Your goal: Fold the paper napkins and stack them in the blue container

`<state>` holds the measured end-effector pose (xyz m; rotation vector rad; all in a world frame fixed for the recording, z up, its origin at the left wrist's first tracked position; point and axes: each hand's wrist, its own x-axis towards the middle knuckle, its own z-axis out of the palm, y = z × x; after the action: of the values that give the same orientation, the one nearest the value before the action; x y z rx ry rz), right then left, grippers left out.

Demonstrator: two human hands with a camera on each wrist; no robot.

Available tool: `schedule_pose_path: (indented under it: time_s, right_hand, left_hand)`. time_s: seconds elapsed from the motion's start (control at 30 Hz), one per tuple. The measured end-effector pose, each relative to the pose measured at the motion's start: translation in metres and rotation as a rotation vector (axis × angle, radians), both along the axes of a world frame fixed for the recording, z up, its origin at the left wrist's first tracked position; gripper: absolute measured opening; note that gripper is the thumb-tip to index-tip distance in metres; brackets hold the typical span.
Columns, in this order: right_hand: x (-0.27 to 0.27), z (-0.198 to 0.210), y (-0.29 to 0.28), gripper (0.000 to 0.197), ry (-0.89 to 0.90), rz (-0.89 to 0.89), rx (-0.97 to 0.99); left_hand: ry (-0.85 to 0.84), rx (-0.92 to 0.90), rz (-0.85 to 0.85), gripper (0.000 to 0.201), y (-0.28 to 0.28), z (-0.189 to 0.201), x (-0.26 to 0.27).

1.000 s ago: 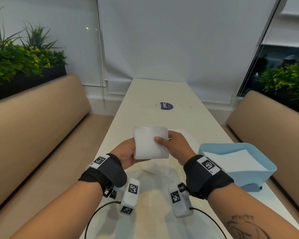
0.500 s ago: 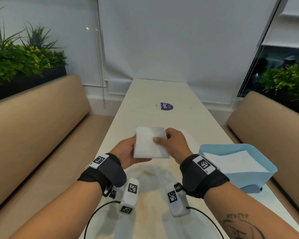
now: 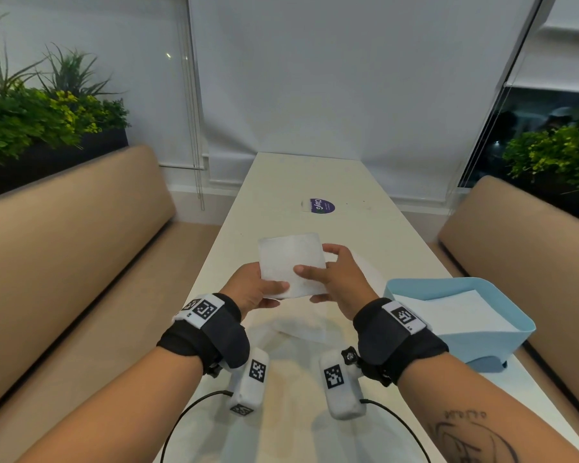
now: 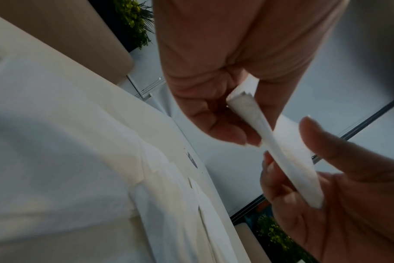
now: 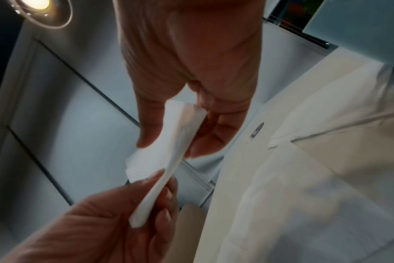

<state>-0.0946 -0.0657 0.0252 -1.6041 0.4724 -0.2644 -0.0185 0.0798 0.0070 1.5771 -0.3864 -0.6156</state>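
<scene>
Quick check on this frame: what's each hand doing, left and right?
Left hand: closed, pinching the near left corner of the folded white paper napkin, thumb on top.
Right hand: closed, pinching the same napkin's right side, thumb on top.

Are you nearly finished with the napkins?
Partly. Done: white napkins already lie in the blue container. In hand: the left hand and right hand both pinch one folded napkin above the table. Left: that one must go in, and loose napkins lie on the table beneath.
</scene>
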Motion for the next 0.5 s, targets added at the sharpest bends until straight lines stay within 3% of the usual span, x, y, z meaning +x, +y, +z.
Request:
schedule_pose_path:
  time_s: [0.17,0.5]
  right_hand:
    - [-0.002,-0.003,0.002,0.066,0.075,0.149,-0.064]
    - [-0.030,0.015,-0.021,0.046,0.093,0.051,-0.034]
  left_hand:
    - [-0.054,-0.036,0.015,0.026,-0.003,0.006,-0.003]
    - [-0.163,0.106,-0.150,0.042,-0.012,0.023,-0.012]
